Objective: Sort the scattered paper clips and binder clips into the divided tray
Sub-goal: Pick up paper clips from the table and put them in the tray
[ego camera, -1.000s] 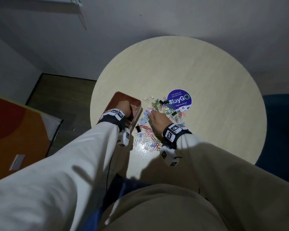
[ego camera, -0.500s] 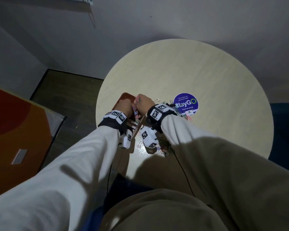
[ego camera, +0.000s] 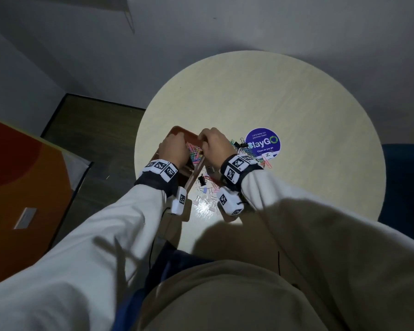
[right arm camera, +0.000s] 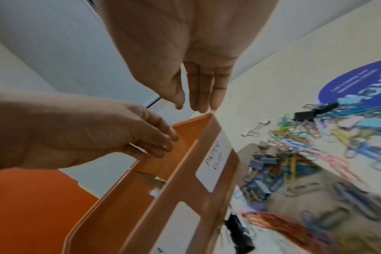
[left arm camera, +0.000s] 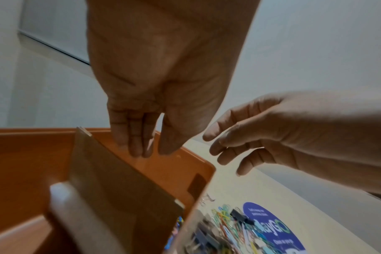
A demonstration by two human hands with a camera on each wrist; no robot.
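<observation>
An orange divided tray [ego camera: 177,133] sits at the table's left edge, with coloured paper clips [ego camera: 196,152] in its far compartment. A white label [right arm camera: 213,159] on the tray's side reads "PAPER CLIP". My left hand [left arm camera: 150,151] hangs over that compartment with straight fingers and holds nothing. My right hand [right arm camera: 191,104] hovers above the tray's far right corner, fingers relaxed, nothing in it. Both hands appear side by side in the head view, left hand [ego camera: 175,148] and right hand [ego camera: 212,142]. Loose paper clips and binder clips [right arm camera: 311,137] lie scattered right of the tray.
A purple round sticker [ego camera: 263,144] is on the round pale table [ego camera: 285,96], partly under the clips. A black binder clip [ego camera: 201,180] and small pale clips [ego camera: 204,199] lie near the tray's near end. A brown divider [left arm camera: 120,180] splits the tray.
My right hand left the clip pile, swung left to the tray's far compartment and now hangs open there. The left hand stayed at the tray.
</observation>
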